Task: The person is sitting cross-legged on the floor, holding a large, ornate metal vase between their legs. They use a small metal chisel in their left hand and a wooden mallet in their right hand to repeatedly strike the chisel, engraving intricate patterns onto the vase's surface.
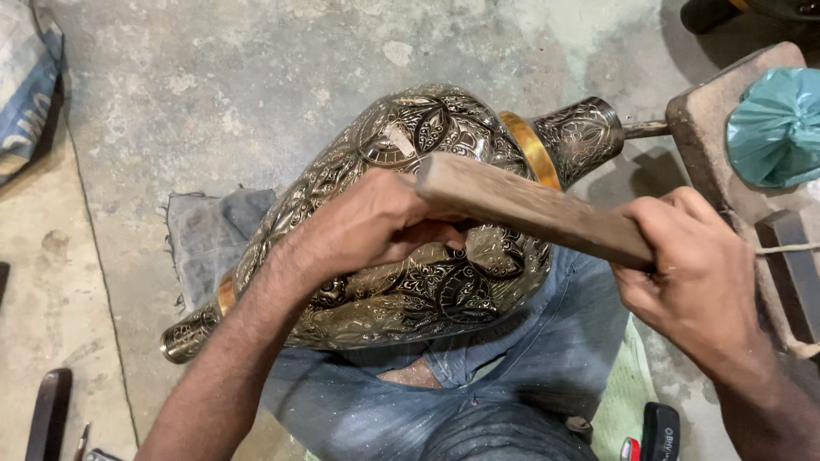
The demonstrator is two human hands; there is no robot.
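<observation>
A large engraved metal vase (376, 282), dark with brass bands, lies on its side across my lap. Its neck points up and right toward a metal rod (645, 130). My left hand (367, 224) rests on the vase's belly, fingers curled around a small tool that is mostly hidden. My right hand (696, 269) grips a flat wooden stick (530, 209), whose far end sits over my left hand.
A grey cloth (209, 230) lies on the concrete floor under the vase. A wooden block (713, 119) with a green plastic bag (777, 128) stands at the right. A sack (26, 85) is at the far left. Small tools lie at the bottom edges.
</observation>
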